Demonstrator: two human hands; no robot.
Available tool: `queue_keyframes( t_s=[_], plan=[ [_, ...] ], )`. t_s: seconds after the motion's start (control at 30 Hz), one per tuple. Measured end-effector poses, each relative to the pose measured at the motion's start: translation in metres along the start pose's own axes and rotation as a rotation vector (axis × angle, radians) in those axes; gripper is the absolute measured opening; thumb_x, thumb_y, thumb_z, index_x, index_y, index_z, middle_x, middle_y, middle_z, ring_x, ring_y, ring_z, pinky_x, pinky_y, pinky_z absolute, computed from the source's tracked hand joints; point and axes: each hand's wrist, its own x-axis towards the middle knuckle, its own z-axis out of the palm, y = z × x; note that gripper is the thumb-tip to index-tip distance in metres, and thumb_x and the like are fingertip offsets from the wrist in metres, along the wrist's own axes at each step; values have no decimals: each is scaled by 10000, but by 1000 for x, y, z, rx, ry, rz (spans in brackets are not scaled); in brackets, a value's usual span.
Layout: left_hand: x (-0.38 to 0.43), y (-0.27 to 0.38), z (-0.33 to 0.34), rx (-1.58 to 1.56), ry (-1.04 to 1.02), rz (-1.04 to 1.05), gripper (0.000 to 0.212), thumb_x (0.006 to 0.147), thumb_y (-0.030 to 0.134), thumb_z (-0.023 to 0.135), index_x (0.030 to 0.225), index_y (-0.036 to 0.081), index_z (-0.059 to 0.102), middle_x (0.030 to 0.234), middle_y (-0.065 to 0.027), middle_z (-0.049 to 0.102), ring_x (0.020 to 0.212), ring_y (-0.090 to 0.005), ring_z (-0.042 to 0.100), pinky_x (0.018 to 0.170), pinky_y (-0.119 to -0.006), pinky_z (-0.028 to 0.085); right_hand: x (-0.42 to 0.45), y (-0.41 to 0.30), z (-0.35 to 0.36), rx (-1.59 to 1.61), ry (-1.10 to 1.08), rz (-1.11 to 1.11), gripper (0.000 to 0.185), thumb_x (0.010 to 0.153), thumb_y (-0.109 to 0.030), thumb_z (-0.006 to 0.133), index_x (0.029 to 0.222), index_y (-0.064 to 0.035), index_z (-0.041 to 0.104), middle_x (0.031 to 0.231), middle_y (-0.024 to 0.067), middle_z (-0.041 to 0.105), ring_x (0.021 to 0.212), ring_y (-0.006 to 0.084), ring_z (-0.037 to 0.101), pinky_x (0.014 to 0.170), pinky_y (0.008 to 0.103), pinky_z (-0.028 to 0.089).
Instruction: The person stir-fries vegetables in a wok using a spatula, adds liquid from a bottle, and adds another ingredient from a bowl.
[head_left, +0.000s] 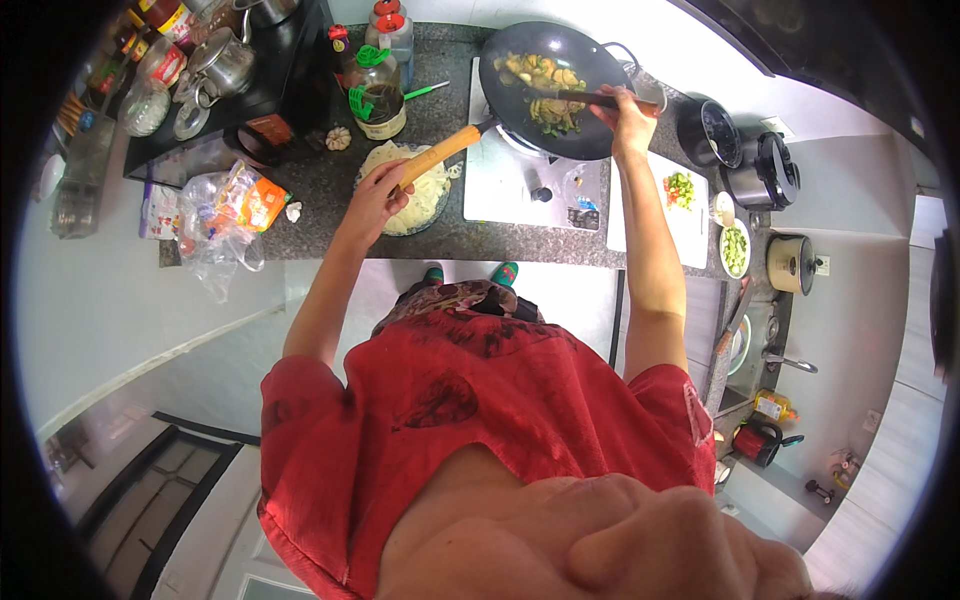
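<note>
My left hand (381, 196) grips the wooden handle (439, 156) of a dark wok (517, 60), which is over the gas stove (499, 191). In my right hand (628, 124) is a wooden spatula (592, 97); its far end is among the food in the wok. The browned pieces (559, 112) there are mixed with chopped green bits and lie in a patch across the wok's middle. Below my left hand, a plate of pale flat sheets (420, 199) rests on the counter, partly covered by the hand and handle.
Right of the stove, a white cutting board (652, 225) bears chopped green and red peppers (679, 192). A bowl of chopped greens (736, 249) stands beside it. An oil jar (375, 97), a garlic bulb (338, 139) and plastic bags (225, 210) are on the left. A cleaver (735, 315) lies near the sink.
</note>
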Motion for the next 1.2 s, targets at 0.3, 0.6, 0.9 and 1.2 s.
queue_keyframes(
  t_s=[0.3, 0.6, 0.9, 1.2],
  plan=[
    [3, -7, -12, -19, 16, 10, 313, 940, 235, 539, 1174, 27, 541, 787, -43, 556, 607, -64, 437, 532, -175, 336, -11, -67, -17, -553, -271, 155, 247, 828, -123, 633, 1011, 43, 621, 892, 111, 690, 798, 153, 667, 611, 249, 555],
    [-4, 0, -4, -1, 62, 8, 315, 939, 231, 543, 1177, 24, 544, 787, -44, 559, 592, -62, 431, 527, -177, 337, 78, -63, 36, -625, -211, -119, 192, 831, -126, 637, 913, 47, 654, 890, 122, 690, 795, 178, 668, 614, 270, 556],
    [-3, -1, 0, -6, 61, -7, 325, 935, 230, 549, 1182, 19, 540, 793, -51, 559, 594, -66, 438, 528, -177, 342, 65, -11, 0, -398, -234, 1, 163, 814, -135, 649, 885, 8, 682, 852, 65, 701, 726, 114, 654, 619, 236, 545],
    [-1, 6, 5, -10, 82, -29, 339, 931, 229, 559, 1193, 15, 532, 804, -52, 560, 612, -72, 453, 549, -174, 360, 11, -92, -26, -561, -338, 146, 215, 855, -154, 615, 977, 20, 650, 889, 85, 694, 804, 158, 676, 642, 272, 581]
  ],
)
